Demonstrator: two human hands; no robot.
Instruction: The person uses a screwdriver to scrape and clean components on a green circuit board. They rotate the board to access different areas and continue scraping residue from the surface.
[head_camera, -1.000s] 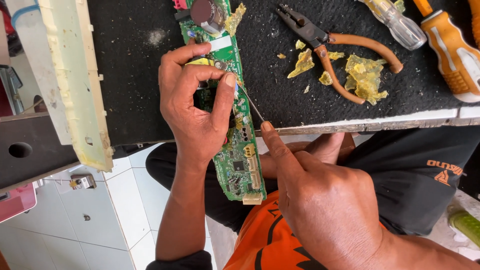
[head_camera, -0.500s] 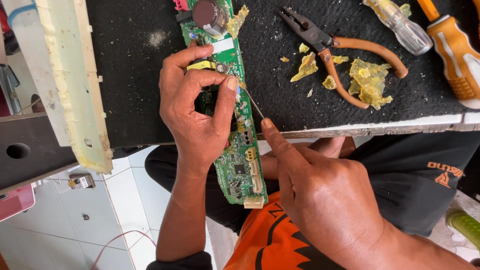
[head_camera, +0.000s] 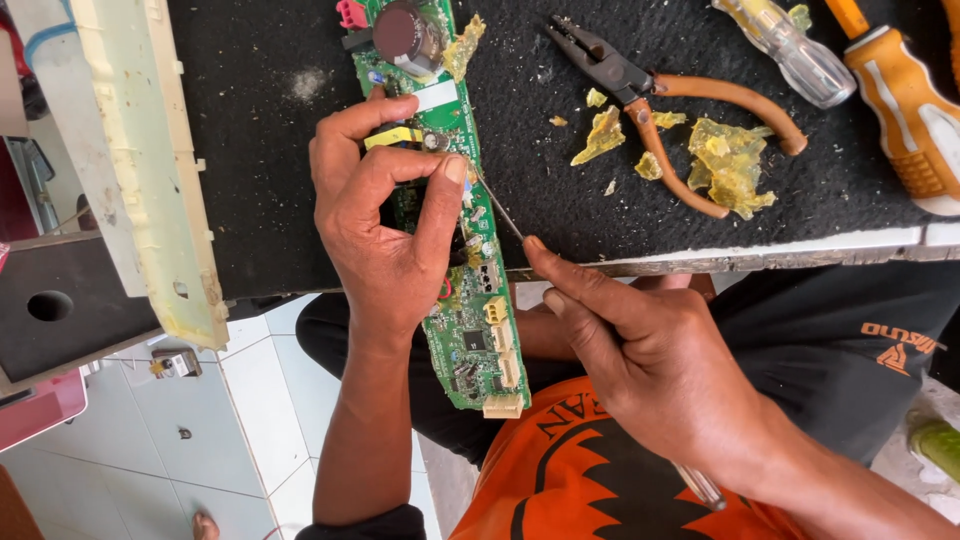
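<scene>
A long green circuit board (head_camera: 478, 330) lies half on the black mat (head_camera: 270, 150), its near end hanging over the table edge. My left hand (head_camera: 385, 225) grips the board's middle, thumb and fingers wrapped around it. My right hand (head_camera: 650, 365) holds a thin metal probe-like tool (head_camera: 497, 206); its tip touches the board next to my left fingertip, and its clear handle end (head_camera: 700, 487) sticks out behind my wrist. A large dark round capacitor (head_camera: 403, 32) sits at the board's far end.
Orange-handled pliers (head_camera: 680, 110) and yellowish glue scraps (head_camera: 730, 160) lie on the mat to the right. A clear-handled screwdriver (head_camera: 790, 55) and an orange-and-white one (head_camera: 905, 110) rest at far right. A cream plastic housing (head_camera: 150, 170) lies at left. White floor tiles (head_camera: 250, 440) show below.
Both hands hold nearly the same pose; the probe tip has stayed at the same spot on the board, and the view has shifted slightly.
</scene>
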